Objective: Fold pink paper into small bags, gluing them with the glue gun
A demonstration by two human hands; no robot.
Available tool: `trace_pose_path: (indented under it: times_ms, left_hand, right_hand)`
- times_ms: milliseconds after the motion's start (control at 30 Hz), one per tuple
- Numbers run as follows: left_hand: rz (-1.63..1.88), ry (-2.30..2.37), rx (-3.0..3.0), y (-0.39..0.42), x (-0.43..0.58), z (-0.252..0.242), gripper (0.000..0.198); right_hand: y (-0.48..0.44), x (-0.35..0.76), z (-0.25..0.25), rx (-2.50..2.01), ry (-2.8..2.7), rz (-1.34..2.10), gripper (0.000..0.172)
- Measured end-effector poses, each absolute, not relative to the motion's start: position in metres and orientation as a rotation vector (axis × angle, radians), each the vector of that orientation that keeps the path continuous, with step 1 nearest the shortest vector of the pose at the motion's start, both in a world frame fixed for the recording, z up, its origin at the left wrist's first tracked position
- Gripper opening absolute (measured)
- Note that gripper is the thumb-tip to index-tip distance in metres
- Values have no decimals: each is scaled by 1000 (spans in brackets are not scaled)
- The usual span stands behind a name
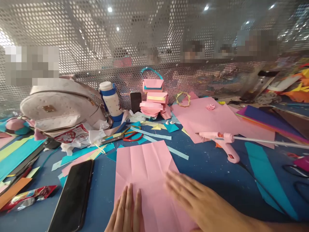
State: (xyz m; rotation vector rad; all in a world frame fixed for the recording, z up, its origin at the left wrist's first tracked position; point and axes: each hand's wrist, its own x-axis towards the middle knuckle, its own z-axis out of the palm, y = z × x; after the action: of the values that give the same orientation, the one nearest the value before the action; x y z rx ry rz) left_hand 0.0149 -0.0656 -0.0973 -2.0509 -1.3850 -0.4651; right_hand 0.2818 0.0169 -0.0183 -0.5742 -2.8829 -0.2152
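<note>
A pink sheet of paper [147, 164] with several lengthwise creases lies in front of me on the blue table. My left hand [126, 209] rests flat on its lower left part, fingers stretched out. On the right side of the sheet, my right hand [193, 196] lies with its fingers extended, slightly blurred at the tips. Neither hand grips anything. A black phone [72, 193] is left of my left hand. Beyond my right hand, a pink hot glue gun [222, 141] lies with a glue stick in its back end.
Red-handled scissors [132, 135] and paper strips lie behind the sheet. Folded pink paper boxes [154, 100], a bottle [111, 100] and a white backpack [60, 103] stand at the back by a perforated metal screen [135, 42]. Larger pink sheets [202, 112] lie at back right.
</note>
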Motion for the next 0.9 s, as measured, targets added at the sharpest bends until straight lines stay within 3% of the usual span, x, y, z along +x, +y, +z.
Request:
trace_pose_path:
  times_ms: [67,133,233,367,500,600,733,833,900]
  left_hand:
    - [-459,-1228,-2199,-56,14,-89,49]
    - [-414,-1012,-2392,-45,12,-76,46]
    - [-348,-902,-2458,-37,11,-65,44]
    - [-434,-1275,-2288,-58,14,-77,58]
    - [-370,-1483,-2125,-78,14,-87,82]
    - [-339,-1365,-2231,-71,10,-73,79]
    - [-281,-1105,-2711,-55,13,-41,65]
    - [-266,-1149,-2926,-52,16,-26,66]
    - [-373,-1272,-2948,-48,12,-21,65]
  right_hand:
    - [21,278,-8,-343,-2986,-7,83]
    - [23,275,-4,-280,-3024,143,78]
    - [19,276,-12,-433,-2997,97,90]
    - [8,280,-29,-619,-2870,-185,111]
    - [2,282,-31,-637,-2831,-331,116]
    - [0,280,-27,-609,-2838,-350,113]
    - [16,279,-17,-576,-2849,-156,91]
    - [41,278,0,-780,-2724,402,47]
    - [55,278,12,-988,-2435,765,39]
